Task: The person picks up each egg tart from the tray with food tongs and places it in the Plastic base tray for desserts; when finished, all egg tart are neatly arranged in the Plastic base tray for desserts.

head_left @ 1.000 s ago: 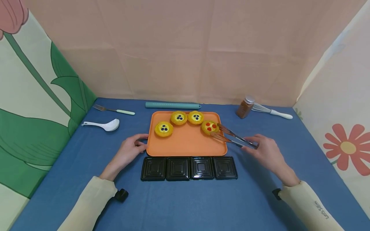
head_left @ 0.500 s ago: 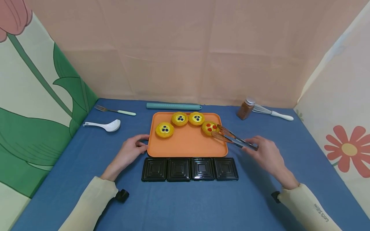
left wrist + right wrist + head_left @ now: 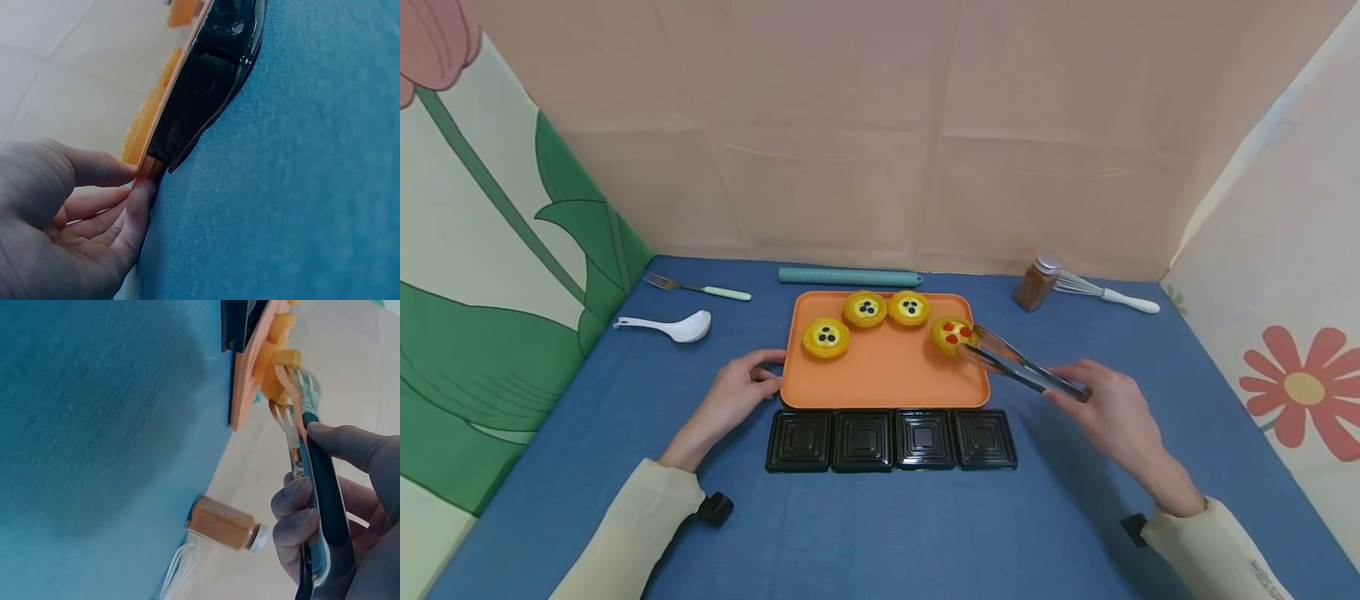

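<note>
My left hand (image 3: pixel 741 392) pinches the left edge of the orange tray (image 3: pixel 887 383); the left wrist view shows thumb and fingers at its rim. In my right hand (image 3: pixel 1108 408) I hold a pair of serving tongs (image 3: pixel 1030 371) with dark handles. Their tips lie around a yellow tart (image 3: pixel 953 335) with red dots, over the tray's right side. The right wrist view shows the tong tips (image 3: pixel 292 394) overlapping that tart. Three tarts with dark blue dots, such as the leftmost tart (image 3: pixel 826 338), sit on the tray's far left and back.
Several black square dishes (image 3: pixel 861 440) stand in a row along the tray's near edge. Behind the tray lies a teal rod (image 3: pixel 850 277). A fork (image 3: pixel 700 287) and white ladle (image 3: pixel 681 326) lie at left; a brown jar (image 3: pixel 1036 283) and whisk (image 3: pixel 1105 292) at right.
My right hand has moved right and a little towards me with the tongs. The red-dotted tart has shifted slightly right, away from the blue-dotted tart beside it. My left hand stays at the tray.
</note>
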The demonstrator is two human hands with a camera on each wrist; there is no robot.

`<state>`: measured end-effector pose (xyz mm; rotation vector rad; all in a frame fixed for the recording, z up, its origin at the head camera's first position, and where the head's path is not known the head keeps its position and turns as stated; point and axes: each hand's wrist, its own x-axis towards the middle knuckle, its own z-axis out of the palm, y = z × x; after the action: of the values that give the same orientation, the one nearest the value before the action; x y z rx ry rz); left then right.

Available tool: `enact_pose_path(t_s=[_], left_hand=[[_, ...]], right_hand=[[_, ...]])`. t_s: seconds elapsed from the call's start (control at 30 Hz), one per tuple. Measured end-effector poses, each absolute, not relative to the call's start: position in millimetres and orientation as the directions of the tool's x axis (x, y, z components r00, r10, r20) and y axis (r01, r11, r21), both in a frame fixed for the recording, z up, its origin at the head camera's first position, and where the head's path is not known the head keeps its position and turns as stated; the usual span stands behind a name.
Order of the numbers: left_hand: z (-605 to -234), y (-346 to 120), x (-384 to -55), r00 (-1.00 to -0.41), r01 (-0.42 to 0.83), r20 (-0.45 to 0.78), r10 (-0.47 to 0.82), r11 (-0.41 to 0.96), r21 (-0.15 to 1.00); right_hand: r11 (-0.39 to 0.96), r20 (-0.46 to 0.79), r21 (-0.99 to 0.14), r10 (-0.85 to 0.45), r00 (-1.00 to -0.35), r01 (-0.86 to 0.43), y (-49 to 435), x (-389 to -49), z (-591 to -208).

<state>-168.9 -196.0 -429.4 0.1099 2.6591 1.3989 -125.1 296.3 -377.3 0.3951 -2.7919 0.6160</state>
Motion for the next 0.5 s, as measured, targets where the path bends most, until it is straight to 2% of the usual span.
enact_pose_path(t_s=[0.5], left_hand=[[-430.2,-196.5,-168.5,-0.988,0.018,-0.073,0.138,0.563,0.827]], right_hand=[[0.891,0.275,-0.397,-0.116,-0.954,-0.223,306.3,-64.2,-366.7]])
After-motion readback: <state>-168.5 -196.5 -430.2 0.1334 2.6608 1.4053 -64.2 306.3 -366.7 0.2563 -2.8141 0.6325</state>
